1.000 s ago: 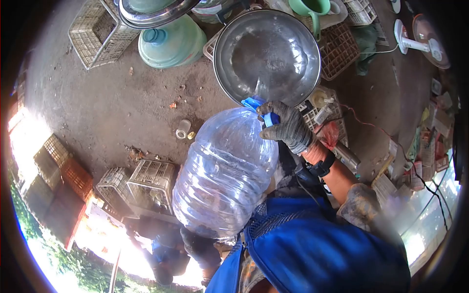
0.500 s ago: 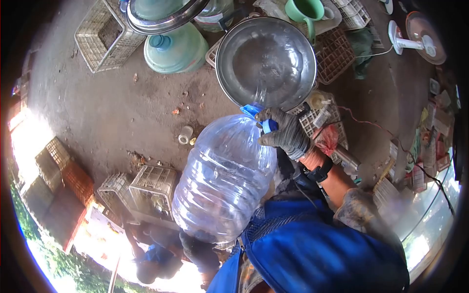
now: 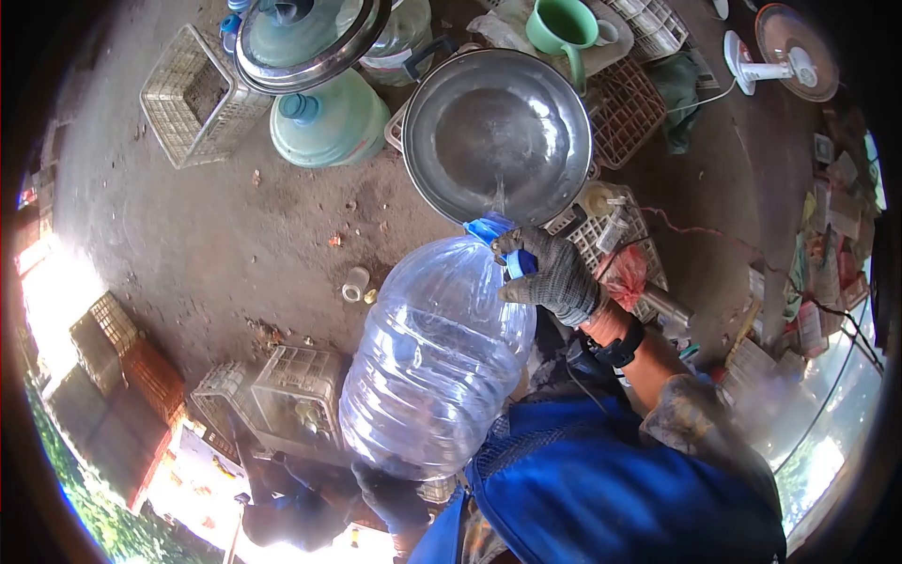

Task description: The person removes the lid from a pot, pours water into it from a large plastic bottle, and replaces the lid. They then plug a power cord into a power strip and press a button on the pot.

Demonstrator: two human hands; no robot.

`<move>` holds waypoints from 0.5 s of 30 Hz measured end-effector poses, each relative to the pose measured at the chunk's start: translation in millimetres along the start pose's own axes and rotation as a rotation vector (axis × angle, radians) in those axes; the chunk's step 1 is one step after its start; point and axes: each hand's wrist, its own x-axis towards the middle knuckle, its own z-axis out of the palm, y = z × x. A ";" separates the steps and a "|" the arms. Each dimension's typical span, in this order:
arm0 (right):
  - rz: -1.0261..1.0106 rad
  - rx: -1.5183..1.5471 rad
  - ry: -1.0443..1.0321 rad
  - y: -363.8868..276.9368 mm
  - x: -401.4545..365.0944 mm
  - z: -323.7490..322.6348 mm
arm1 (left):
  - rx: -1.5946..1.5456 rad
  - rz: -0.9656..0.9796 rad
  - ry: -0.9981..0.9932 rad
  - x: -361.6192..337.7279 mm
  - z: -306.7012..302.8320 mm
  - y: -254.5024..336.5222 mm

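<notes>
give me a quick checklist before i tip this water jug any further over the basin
1. Right hand wrapped round the neck of the water jug, beside the blue cap: ok.
2. Left hand firm at the jug's base: cannot tell; it touches the base, but the grip is in shadow.
3. Thin stream lands inside the steel basin: ok.
4. Room left below the basin's rim: ok, the water looks shallow.
5. Basin steady on the white crate beneath it: cannot tell.
6. Water left in the jug: cannot tell through the clear wall.
</notes>
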 end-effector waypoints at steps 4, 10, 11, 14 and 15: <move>-0.071 -0.055 0.006 -1.2 -7.0 -0.4 | 0.050 -0.037 -0.101 9.6 -4.5 -5.1; -0.135 -0.160 0.046 -26.1 -26.9 -1.0 | -0.060 -0.034 -0.275 42.9 -20.1 -21.3; -0.159 -0.175 0.050 -29.7 -29.1 -1.2 | -0.043 -0.008 -0.268 44.1 -15.8 -21.8; -0.208 -0.193 0.056 -29.0 -33.7 2.0 | -0.048 0.024 -0.296 37.1 -4.7 -20.4; -0.239 -0.195 0.064 -28.7 -34.1 2.3 | -0.031 0.060 -0.296 33.4 -1.5 -20.5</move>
